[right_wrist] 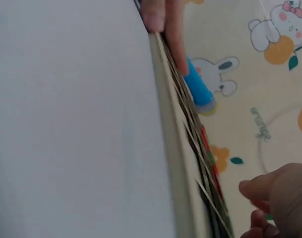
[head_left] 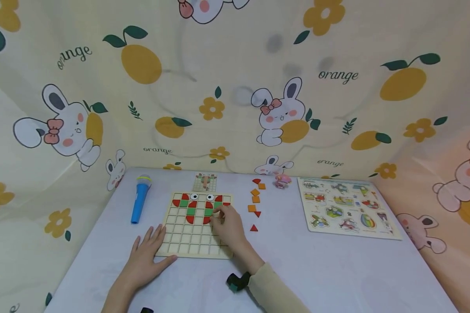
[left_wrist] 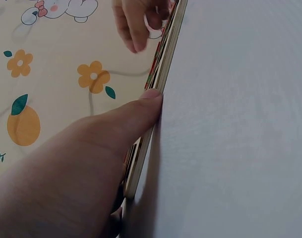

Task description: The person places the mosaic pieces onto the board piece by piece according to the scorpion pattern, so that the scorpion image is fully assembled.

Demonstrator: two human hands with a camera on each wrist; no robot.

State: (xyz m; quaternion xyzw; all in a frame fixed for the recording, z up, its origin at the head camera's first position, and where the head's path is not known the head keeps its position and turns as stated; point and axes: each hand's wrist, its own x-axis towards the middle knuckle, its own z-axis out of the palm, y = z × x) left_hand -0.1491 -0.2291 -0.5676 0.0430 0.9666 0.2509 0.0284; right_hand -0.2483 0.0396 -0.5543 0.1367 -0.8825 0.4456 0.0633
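Note:
A wooden grid board lies on the table with red and green pieces and two eye pieces near its top. My left hand rests at the board's lower left corner, fingers spread; its thumb presses the near edge. Over the board's right half is my right hand, fingers bent, tips beside a green square and a red rounded piece. Whether a piece is between those fingertips is hidden. In the right wrist view, the right fingers hover past the board's edge.
Loose orange squares and red pieces lie right of the board. A patterned card is behind it. A blue toy microphone lies left, a pink figurine at the back, and a picture puzzle board at right.

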